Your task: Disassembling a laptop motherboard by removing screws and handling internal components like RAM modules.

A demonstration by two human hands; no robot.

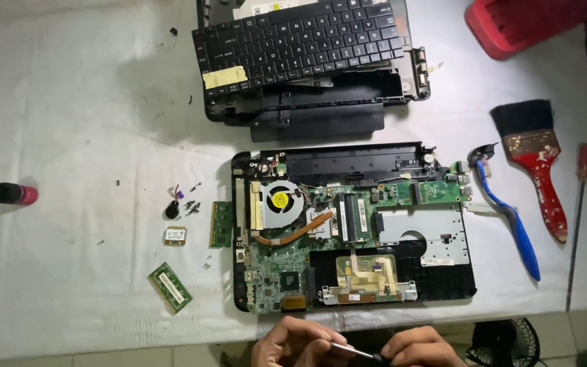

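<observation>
Below the table's [69, 285] near edge, we note both hands close together, left hand [297, 343] and right hand [421, 348] each pinching one end of a thin metal tool [353, 351]. Just above them lies the opened laptop base [354, 228], fan [280, 202] and green board exposed. Left of it sit two memory sticks [170, 287]; the detached keyboard [298, 42] lies beyond, a paintbrush [537, 160] to the right.

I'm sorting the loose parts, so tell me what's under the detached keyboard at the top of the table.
The keyboard lies tilted on a black plastic laptop cover, which sticks out below and to its right. A pale sheet peeks out at its top edge. Whatever else lies beneath is covered.
</observation>
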